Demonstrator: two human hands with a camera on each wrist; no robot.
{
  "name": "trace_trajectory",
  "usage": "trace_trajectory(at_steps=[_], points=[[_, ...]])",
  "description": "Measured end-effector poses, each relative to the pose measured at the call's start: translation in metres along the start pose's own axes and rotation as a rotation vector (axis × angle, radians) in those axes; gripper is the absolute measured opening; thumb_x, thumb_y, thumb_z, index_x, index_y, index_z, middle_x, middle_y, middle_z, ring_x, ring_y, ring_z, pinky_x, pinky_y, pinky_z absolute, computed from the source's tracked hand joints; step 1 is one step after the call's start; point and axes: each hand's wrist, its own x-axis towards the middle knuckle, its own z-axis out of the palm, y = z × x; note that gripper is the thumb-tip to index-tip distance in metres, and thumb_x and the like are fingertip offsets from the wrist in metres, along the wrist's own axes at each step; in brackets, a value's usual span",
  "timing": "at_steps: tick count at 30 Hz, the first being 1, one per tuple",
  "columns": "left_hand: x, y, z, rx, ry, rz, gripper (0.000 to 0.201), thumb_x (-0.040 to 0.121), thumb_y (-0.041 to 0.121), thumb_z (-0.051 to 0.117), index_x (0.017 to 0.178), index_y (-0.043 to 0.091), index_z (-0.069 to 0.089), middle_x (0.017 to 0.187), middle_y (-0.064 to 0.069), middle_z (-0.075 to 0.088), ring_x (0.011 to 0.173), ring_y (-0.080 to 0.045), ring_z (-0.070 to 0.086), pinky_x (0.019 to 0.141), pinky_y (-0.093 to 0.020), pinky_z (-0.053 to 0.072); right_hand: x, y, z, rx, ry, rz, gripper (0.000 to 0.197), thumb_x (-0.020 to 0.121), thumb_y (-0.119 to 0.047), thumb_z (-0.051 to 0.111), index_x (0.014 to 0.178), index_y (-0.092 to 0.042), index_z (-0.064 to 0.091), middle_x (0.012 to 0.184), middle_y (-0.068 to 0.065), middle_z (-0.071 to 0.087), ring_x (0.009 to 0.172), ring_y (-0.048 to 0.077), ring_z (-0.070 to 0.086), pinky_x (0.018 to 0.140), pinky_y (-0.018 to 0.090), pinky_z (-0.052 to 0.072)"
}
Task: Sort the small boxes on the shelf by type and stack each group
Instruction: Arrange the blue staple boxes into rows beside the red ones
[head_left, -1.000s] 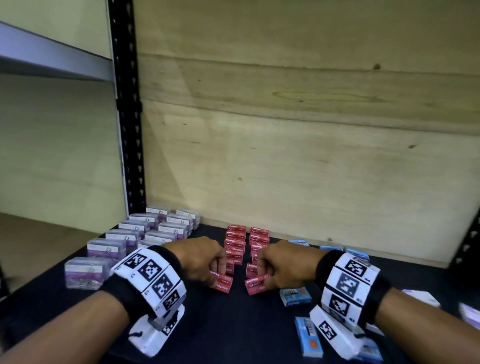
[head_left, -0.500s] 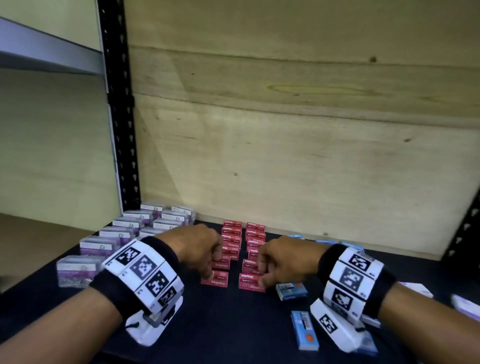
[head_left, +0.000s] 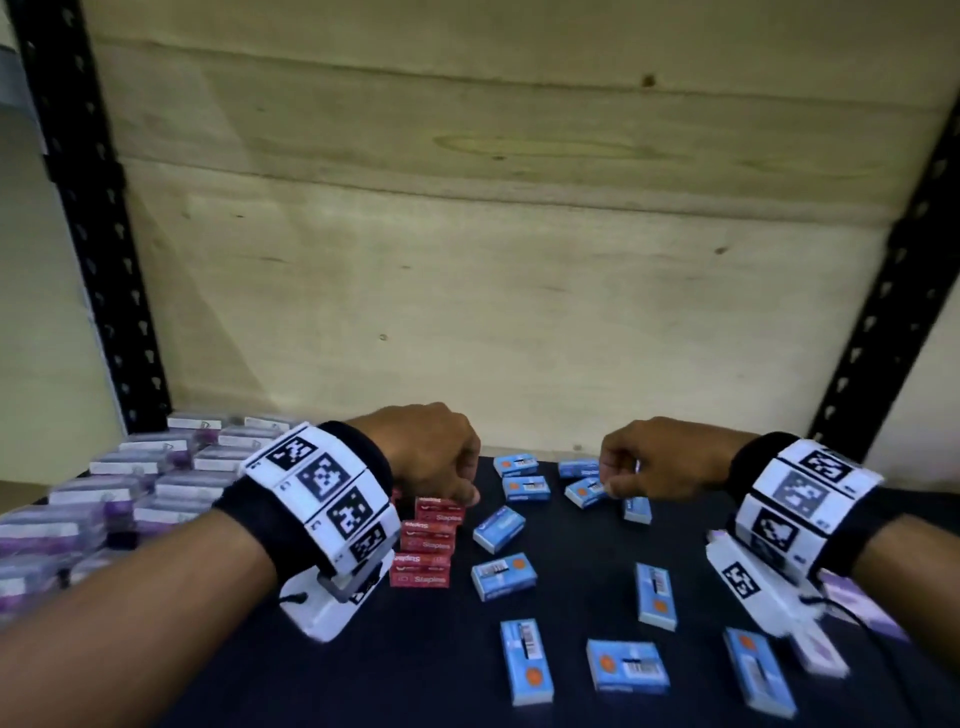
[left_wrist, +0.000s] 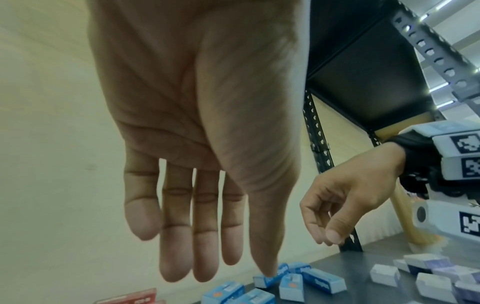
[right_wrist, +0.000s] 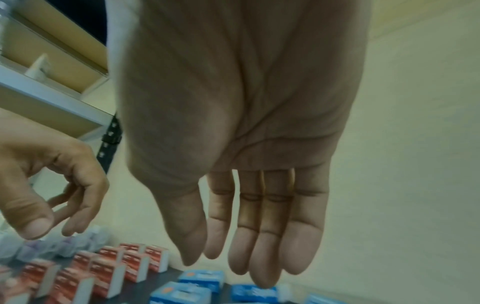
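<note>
- Head view, set against the earlier pictures: each hand was then pinching a small red cardboard staple box at the near end of the red rows. Now neither holds anything.
- Left hand (head_left: 431, 457) hovers over the red staple boxes (head_left: 422, 545), fingers hanging loose and apart in the left wrist view (left_wrist: 197, 205); from the head view I cannot tell whether a fingertip touches the top red box.
- Right hand (head_left: 660, 457) has shifted right and back, and now hangs above the far cluster of small light-blue cardboard boxes (head_left: 524, 488). Its fingers are straight and side by side in the right wrist view (right_wrist: 262, 205), apart from any box.
- Those red boxes stand in two tidy rows on the black shelf board (head_left: 363, 675), seen clearly in the right wrist view (right_wrist: 109, 269), so that group looks finished.
- Pale purple-and-white boxes (head_left: 130, 493) sit grouped at the left, also arranged.
- Blue boxes lie scattered flat at mixed angles across the middle and right of the board, well apart from one another, unstacked.
- A few more purple-and-white boxes (head_left: 862, 608) lie at the far right, partly hidden behind the right wristband.
- Judgement: the work turns to the blue group next, which is wholly unsorted.
</note>
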Motion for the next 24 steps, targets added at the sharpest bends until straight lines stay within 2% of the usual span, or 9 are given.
trace_trajectory(at_steps=[4, 6, 11, 15, 18, 21, 24], points=[[0.024, 0.021, 0.005, 0.039, -0.018, 0.057, 0.024, 0.086, 0.046, 0.068, 0.098, 0.026, 0.066, 0.093, 0.010, 0.066, 0.086, -0.014, 0.062, 0.075, -0.032, 0.050, -0.010, 0.027, 0.009, 0.007, -0.016, 0.050, 0.007, 0.091, -0.032, 0.064, 0.098, -0.031, 0.062, 0.096, -0.013, 0.065, 0.090, 0.011, 0.061, 0.087, 0.029, 0.049], [0.033, 0.034, 0.009, 0.045, -0.036, 0.103, 0.023, 0.086, 0.047, 0.068, 0.096, 0.027, 0.067, 0.091, 0.010, 0.066, 0.086, -0.015, 0.063, 0.076, -0.033, 0.051, -0.017, 0.039, 0.013, 0.026, -0.028, 0.071, 0.009, 0.090, -0.032, 0.065, 0.099, -0.030, 0.063, 0.099, -0.013, 0.069, 0.092, 0.011, 0.063, 0.090, 0.030, 0.050], [0.046, 0.077, 0.015, 0.057, -0.063, 0.242, 0.024, 0.087, 0.048, 0.066, 0.098, 0.026, 0.068, 0.093, 0.009, 0.067, 0.086, -0.014, 0.062, 0.078, -0.034, 0.051, -0.040, 0.068, 0.023, 0.046, -0.046, 0.137, 0.010, 0.090, -0.034, 0.066, 0.099, -0.030, 0.062, 0.086, -0.017, 0.061, 0.077, 0.003, 0.057, 0.078, 0.023, 0.045], [0.053, 0.118, 0.025, 0.042, -0.090, 0.358, 0.029, 0.087, 0.051, 0.064, 0.099, 0.025, 0.068, 0.089, 0.012, 0.066, 0.082, -0.010, 0.060, 0.075, -0.028, 0.049, -0.060, 0.095, 0.032, 0.027, -0.054, 0.184, 0.011, 0.090, -0.034, 0.065, 0.099, -0.034, 0.058, 0.086, -0.019, 0.059, 0.083, 0.005, 0.057, 0.078, 0.022, 0.044], [0.058, 0.146, 0.037, 0.053, -0.123, 0.408, 0.035, 0.084, 0.056, 0.064, 0.098, 0.025, 0.068, 0.090, 0.012, 0.068, 0.084, -0.011, 0.062, 0.077, -0.028, 0.052, -0.074, 0.108, 0.040, 0.034, -0.108, 0.189, 0.040, 0.084, -0.046, 0.071, 0.120, -0.035, 0.054, 0.100, -0.013, 0.059, 0.090, 0.008, 0.059, 0.085, 0.027, 0.049], [0.063, 0.165, 0.046, 0.099, -0.166, 0.429, 0.045, 0.079, 0.065, 0.063, 0.101, 0.027, 0.065, 0.093, 0.010, 0.068, 0.088, -0.013, 0.063, 0.082, -0.036, 0.054, -0.084, 0.111, 0.047, 0.056, -0.150, 0.151, 0.070, 0.076, -0.057, 0.075, 0.136, -0.040, 0.045, 0.123, -0.011, 0.050, 0.110, 0.012, 0.055, 0.099, 0.034, 0.047], [0.067, 0.179, 0.050, 0.165, -0.167, 0.428, 0.052, 0.078, 0.070, 0.061, 0.106, 0.027, 0.063, 0.098, 0.006, 0.066, 0.092, -0.018, 0.061, 0.083, -0.037, 0.053, -0.090, 0.110, 0.049, 0.040, -0.117, 0.126, 0.075, 0.074, -0.062, 0.074, 0.140, -0.044, 0.043, 0.135, -0.011, 0.042, 0.124, 0.013, 0.045, 0.106, 0.039, 0.042]])
